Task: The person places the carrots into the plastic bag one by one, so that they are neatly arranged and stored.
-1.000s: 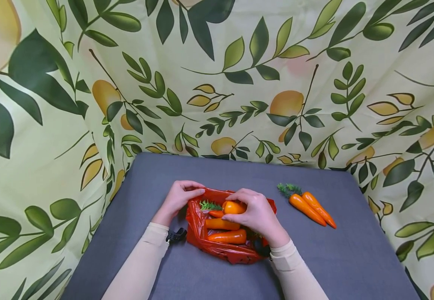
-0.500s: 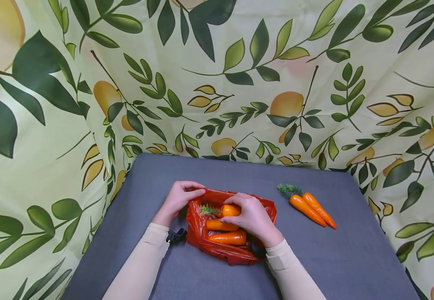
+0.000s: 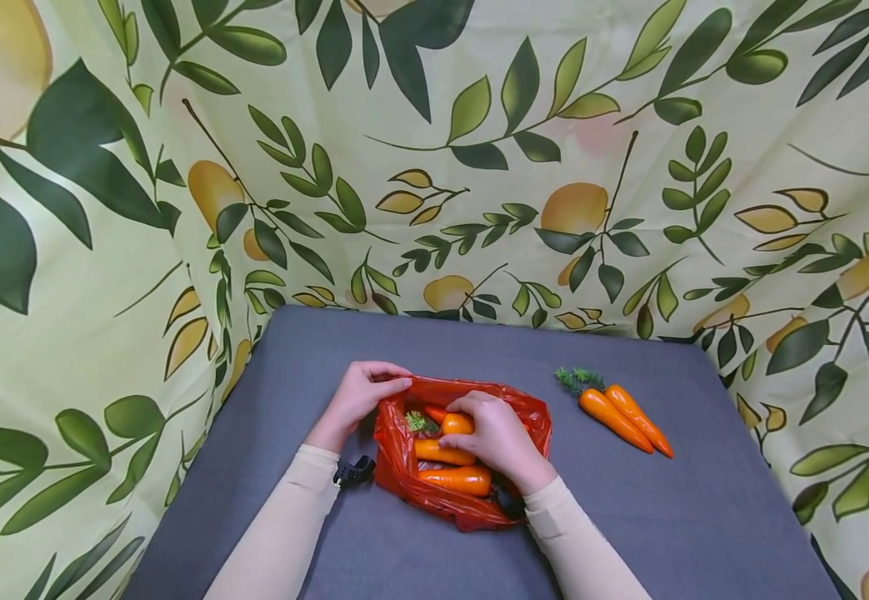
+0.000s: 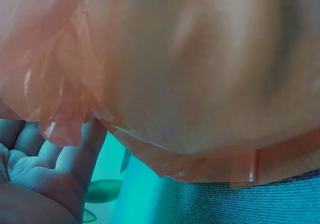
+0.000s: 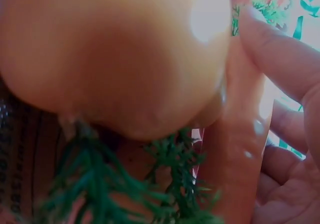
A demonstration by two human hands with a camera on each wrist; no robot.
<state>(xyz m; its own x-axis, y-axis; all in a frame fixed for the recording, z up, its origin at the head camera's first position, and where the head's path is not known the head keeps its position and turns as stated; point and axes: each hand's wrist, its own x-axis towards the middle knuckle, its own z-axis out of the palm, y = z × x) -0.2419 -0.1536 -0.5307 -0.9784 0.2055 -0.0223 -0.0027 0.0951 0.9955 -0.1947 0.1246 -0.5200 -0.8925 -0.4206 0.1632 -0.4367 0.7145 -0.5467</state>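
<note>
A red plastic bag [image 3: 471, 517] stands wide-mouthed on the grey table, with several orange carrots [image 3: 455, 480] inside. My left hand [image 3: 352, 404] pinches the bag's left back rim between thumb and fingers. In the left wrist view, bag film [image 4: 150, 84] fills most of the picture and partly covers the fingers [image 4: 72, 156]. Reaching into the bag, my right hand [image 3: 505, 437] holds an orange carrot [image 3: 457, 424] by its body, near the back wall. The right wrist view shows that carrot [image 5: 237, 134] beside the fingers, while another carrot's blunt end [image 5: 115, 59] looms close with green fronds [image 5: 90, 174].
Two more carrots [image 3: 617, 421] with green tops lie on the grey table [image 3: 704, 517] to the right of the bag. A black watch-like strap [image 3: 354, 472] shows at the left wrist. Leaf-patterned cloth [image 3: 441, 208] hangs behind and at both sides.
My right hand has shifted slightly left, the held carrot moving with it deeper into the bag. Green fronds inside have shifted. The left hand stays at the rim.
</note>
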